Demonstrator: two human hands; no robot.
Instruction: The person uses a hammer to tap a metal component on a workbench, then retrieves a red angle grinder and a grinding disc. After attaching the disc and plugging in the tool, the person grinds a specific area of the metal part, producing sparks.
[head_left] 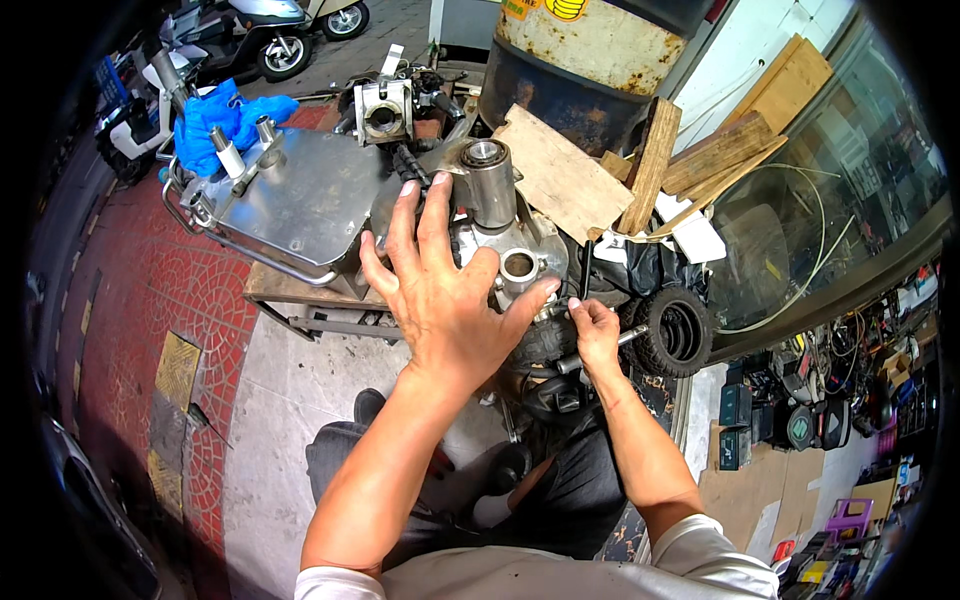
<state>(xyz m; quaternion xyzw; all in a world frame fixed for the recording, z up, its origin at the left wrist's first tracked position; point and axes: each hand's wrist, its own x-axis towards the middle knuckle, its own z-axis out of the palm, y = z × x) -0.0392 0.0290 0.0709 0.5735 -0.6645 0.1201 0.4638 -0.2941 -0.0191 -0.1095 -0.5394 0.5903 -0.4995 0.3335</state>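
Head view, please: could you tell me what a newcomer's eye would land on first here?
First comes the left hand, spread wide over a grey metal engine casing at the centre. Beside it the right hand grips a slim tool at the casing's right edge. Behind stand a rusty drum with wooden boards leaning on it, and a blue cloth lies upper left.

a shiny metal tray (300, 200) lies at upper left, with a blue cloth (215, 120) bunched at its far corner. a rusty drum (580, 60) stands behind, wooden boards (640, 160) leaning against it. a small black tyre (675, 330) sits to the right. scooters (250, 40) are parked at the top left, on red patterned paving (150, 290).
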